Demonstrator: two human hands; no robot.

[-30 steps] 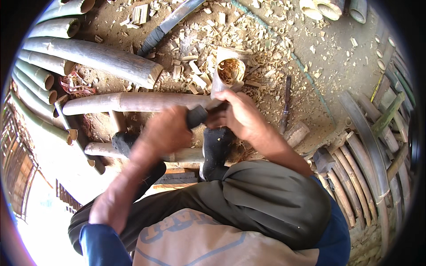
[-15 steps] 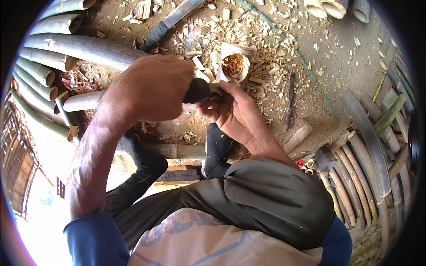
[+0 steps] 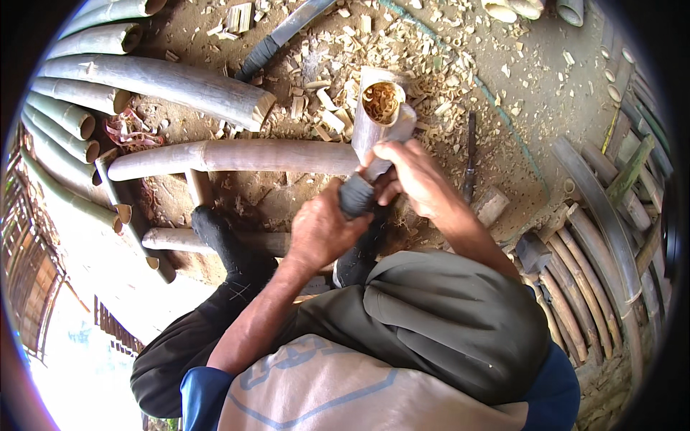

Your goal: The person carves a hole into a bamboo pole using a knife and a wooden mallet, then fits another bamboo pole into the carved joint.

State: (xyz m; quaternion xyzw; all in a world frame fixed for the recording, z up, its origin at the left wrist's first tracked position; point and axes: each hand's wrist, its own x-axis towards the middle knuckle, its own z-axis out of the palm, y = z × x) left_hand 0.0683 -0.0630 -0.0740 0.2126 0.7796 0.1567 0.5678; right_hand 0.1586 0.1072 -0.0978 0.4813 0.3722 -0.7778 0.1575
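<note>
A knife with a black cord-wrapped handle [image 3: 356, 197] slants up and to the right in front of me. My left hand [image 3: 322, 230] is closed around the handle. My right hand [image 3: 420, 179] pinches the blade just above the handle, its thumb and fingers covering that part. The blade's upper part [image 3: 404, 125] is blurred, and overlaps the side of an upright bamboo tube. That bamboo tube [image 3: 364, 121] has curled shavings [image 3: 381, 102] in its mouth. A horizontal bamboo pole [image 3: 251, 156] runs from the left to the tube.
A second wrapped-handle blade [image 3: 259, 59] lies on the ground beyond a thick bamboo piece [image 3: 165, 80]. Wood chips [image 3: 431, 65] litter the ground. A slim dark tool [image 3: 470, 158] lies right of my hand. Bamboo lengths [image 3: 586, 287] are stacked at right, with more tubes [image 3: 86, 93] at left.
My left hand has come down and toward me, uncovering the end of the thick bamboo piece. The knife has turned, and its blade shows beyond my right hand, which is slightly lower and farther right.
</note>
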